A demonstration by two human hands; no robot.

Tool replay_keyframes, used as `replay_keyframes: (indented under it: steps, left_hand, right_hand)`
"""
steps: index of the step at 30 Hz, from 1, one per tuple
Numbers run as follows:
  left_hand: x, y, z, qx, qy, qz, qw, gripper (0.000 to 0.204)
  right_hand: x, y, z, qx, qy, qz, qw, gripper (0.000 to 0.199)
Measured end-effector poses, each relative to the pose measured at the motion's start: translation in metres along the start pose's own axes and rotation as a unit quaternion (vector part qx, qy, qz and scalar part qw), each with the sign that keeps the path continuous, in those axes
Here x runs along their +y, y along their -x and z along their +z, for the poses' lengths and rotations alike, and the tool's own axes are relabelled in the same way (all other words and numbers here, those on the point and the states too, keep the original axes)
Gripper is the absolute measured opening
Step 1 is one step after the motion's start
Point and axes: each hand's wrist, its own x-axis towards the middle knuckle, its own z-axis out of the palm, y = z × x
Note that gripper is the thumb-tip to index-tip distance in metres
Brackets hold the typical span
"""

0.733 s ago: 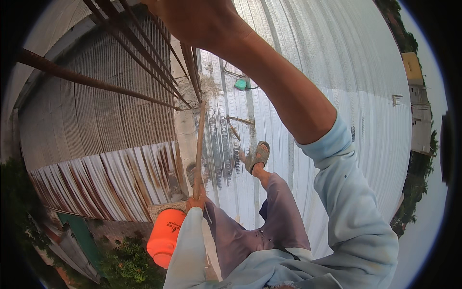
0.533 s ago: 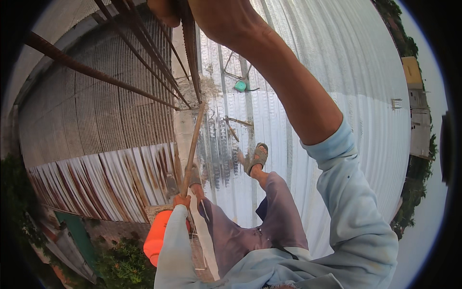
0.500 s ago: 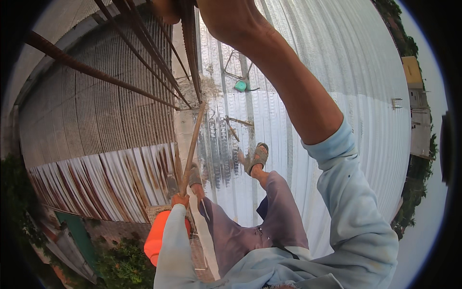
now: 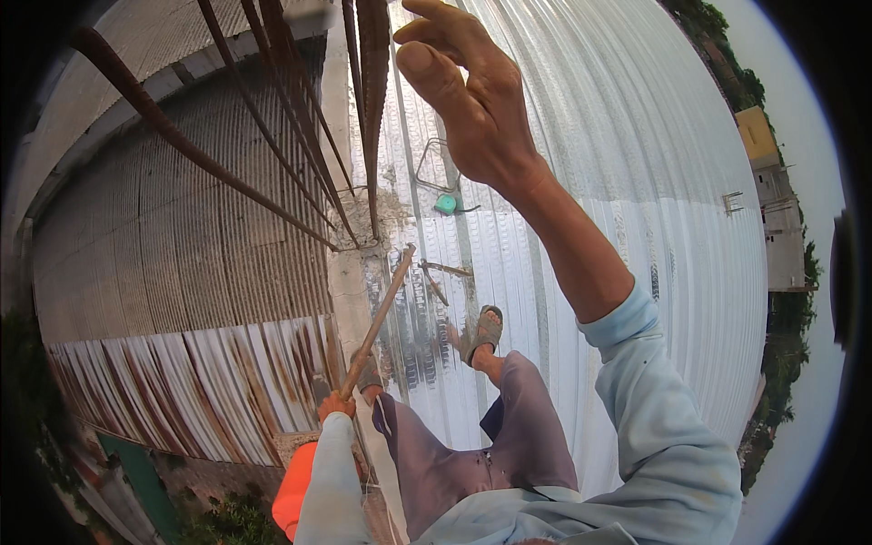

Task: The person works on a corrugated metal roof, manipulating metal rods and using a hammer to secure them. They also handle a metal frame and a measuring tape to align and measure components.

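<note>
Soft daylight, heavy fisheye edge-bending

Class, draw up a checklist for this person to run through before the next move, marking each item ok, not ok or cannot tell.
1. Left hand wrapped around the brown rod: ok.
2. Right hand empty, fingers apart from the steel bars: ok.
3. Upper ends of the steel bars all in view: not ok.
4. Pincer-like tool clear of the right sandal: ok.
5. Orange container firmly supported: cannot tell, sleeve covers part.

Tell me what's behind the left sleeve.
An orange container sticks out past the left sleeve, which covers part of it; anything else directly behind the cloth cannot be seen.
</note>
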Motion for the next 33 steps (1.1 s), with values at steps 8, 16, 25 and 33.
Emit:
replay_keyframes:
  steps: [8,16,25,33]
  left_hand:
    - [-0.009,0.077,-0.096,-0.123,-0.067,0.042,0.989,0.055]
    - [-0.008,0.19,-0.182,-0.138,-0.135,0.09,0.977,0.057]
    - [0.085,0.246,-0.277,-0.015,-0.133,0.289,0.948,0.049]
    - [0.181,0.312,-0.325,-0.019,-0.067,0.431,0.9,0.043]
  right_hand:
    - [-0.011,0.258,-0.015,-0.038,-0.206,0.727,0.654,0.04]
    - [-0.165,0.434,-0.036,0.161,-0.386,0.836,0.355,0.047]
    - [-0.155,0.345,-0.022,0.164,-0.369,0.768,0.497,0.034]
    - [-0.161,0.222,-0.097,0.411,-0.543,0.552,0.481,0.03]
